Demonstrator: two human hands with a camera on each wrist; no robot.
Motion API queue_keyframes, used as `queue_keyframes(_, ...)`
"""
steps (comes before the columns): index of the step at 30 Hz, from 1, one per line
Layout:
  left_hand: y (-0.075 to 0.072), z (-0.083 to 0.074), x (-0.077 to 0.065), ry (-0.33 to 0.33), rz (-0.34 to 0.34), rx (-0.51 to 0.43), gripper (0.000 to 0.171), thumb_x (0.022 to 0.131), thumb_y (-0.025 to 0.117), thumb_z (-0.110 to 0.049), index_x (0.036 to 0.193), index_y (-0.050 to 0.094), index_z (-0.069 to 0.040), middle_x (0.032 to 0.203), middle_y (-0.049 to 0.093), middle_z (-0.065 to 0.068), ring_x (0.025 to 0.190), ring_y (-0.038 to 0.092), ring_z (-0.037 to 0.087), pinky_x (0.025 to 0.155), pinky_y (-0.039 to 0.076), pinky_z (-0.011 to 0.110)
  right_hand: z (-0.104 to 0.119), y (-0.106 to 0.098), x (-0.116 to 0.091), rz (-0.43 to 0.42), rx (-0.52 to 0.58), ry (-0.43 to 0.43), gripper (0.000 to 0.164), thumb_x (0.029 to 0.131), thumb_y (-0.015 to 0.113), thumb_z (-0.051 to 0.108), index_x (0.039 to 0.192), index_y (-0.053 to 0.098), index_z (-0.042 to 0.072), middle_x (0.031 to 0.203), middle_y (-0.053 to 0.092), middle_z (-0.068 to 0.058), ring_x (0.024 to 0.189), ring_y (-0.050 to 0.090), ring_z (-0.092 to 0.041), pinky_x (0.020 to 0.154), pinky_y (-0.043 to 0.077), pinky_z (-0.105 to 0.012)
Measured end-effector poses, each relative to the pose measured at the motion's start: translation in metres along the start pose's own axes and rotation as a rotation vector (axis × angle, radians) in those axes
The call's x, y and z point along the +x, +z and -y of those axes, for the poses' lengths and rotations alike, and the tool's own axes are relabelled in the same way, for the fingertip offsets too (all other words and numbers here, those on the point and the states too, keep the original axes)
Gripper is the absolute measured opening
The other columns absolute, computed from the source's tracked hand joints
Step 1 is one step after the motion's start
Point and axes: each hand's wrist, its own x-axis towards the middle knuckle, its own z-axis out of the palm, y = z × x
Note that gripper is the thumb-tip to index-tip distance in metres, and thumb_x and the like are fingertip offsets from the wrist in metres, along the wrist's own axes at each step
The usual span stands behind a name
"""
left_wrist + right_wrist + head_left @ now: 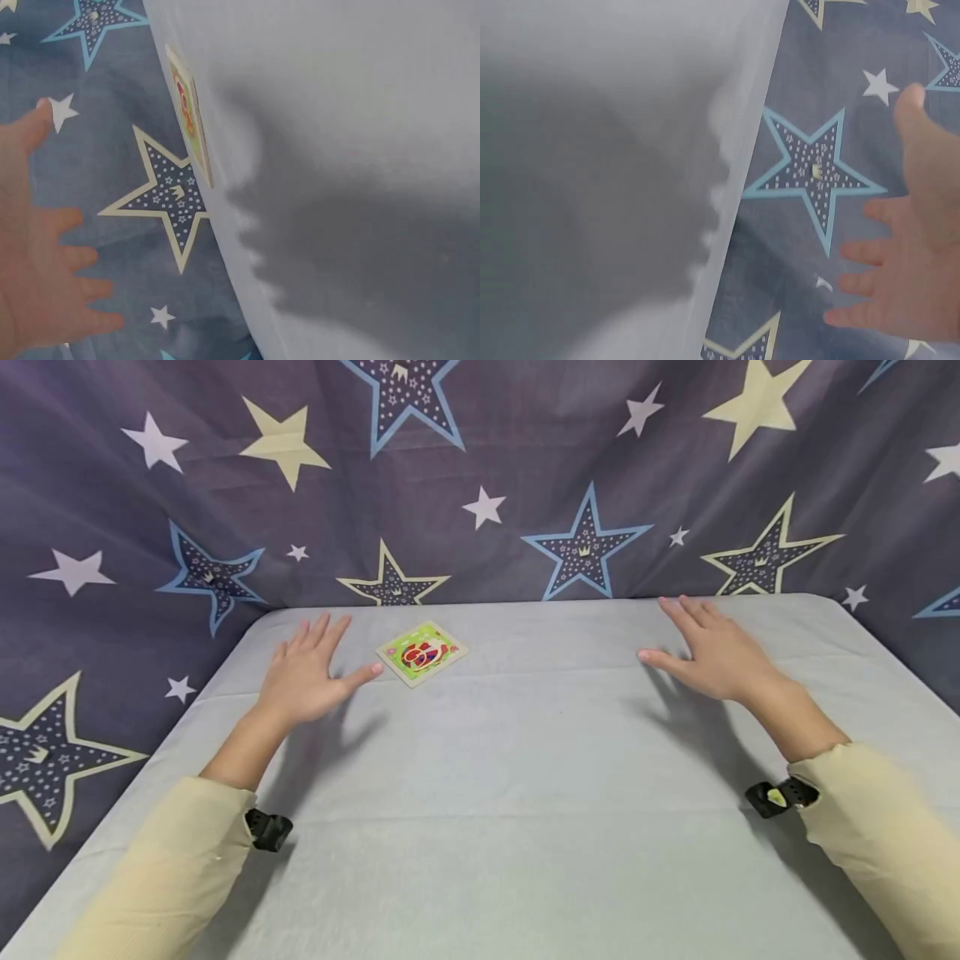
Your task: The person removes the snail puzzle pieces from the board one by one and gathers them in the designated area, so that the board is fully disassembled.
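A square wooden picture puzzle (422, 652) with a green ground and a red and blue figure lies flat near the table's far left. My left hand (307, 672) hovers just left of it, fingers straight and thumb spread toward its corner; the left wrist view shows this hand (56, 277) apart from the puzzle (189, 116). Far to the right, my right hand (712, 652) is held above the table with straight fingers and thumb apart. It holds nothing, as the right wrist view of the hand (911, 262) also shows.
A pale cloth covers the table (517, 827), and both arms cast shadows on it. Behind and beside it hangs a dark curtain (517, 435) with star prints. Black straps with small devices sit at the left wrist (268, 831) and right wrist (780, 795).
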Motion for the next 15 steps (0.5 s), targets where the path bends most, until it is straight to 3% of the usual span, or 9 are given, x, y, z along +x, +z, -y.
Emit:
queue_keyframes(8,0.011,0.000,0.008,-0.068,-0.100,-0.169,0.072,0.093,0.054,-0.047,0.146,0.036,-0.001,0.149,0.035,0.029,0.139,0.031,0.048,0.113,0.027,0.061,0.033,0.005,0.027,-0.018,0.122,-0.053,0.078,0.094,0.056,0.048,0.150,0.028,0.000,0.151,0.033,-0.028,0.138,0.032,-0.048,0.115,0.027,-0.059)
queue_keyframes(15,0.023,-0.004,0.020,-0.213,0.030,-0.305,0.064,0.095,0.053,-0.039,0.141,0.041,0.003,0.145,0.042,0.028,0.132,0.044,0.044,0.109,0.039,0.053,0.065,0.017,0.057,0.019,0.188,-0.109,0.068,0.095,0.059,0.036,0.146,0.036,-0.003,0.143,0.046,-0.028,0.131,0.045,-0.045,0.111,0.036,-0.056)
